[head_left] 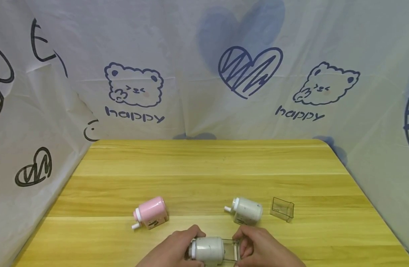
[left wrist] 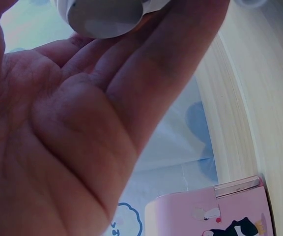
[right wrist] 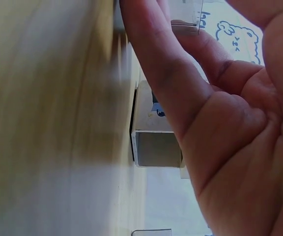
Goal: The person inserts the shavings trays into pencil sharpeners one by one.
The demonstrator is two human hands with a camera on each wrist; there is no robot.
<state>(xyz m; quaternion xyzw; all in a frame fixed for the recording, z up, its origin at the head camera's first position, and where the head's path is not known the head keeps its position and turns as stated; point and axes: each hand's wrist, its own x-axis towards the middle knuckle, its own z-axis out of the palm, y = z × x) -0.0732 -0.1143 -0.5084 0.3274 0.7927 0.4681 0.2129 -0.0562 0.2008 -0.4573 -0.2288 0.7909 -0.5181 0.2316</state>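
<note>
Near the front edge of the table, my left hand (head_left: 172, 247) grips a pale grey crank pencil sharpener (head_left: 208, 249) lying level between both hands. Its clear shavings drawer (head_left: 231, 244) sticks out on the right, and the fingers of my right hand (head_left: 262, 247) pinch its outer end. How much of the drawer is still inside the body, I cannot tell. Part of the sharpener's round white end (left wrist: 104, 17) shows at the top of the left wrist view. The clear drawer (right wrist: 186, 22) also appears above the fingers in the right wrist view.
A pink crank sharpener (head_left: 153, 212) stands left of the hands. Behind my right hand is a second pale grey sharpener (head_left: 250, 210), its drawer slot (right wrist: 158, 148) open. A loose clear drawer (head_left: 281, 210) lies to its right. Printed cloth (head_left: 197, 111) hangs around the wooden table (head_left: 204, 167).
</note>
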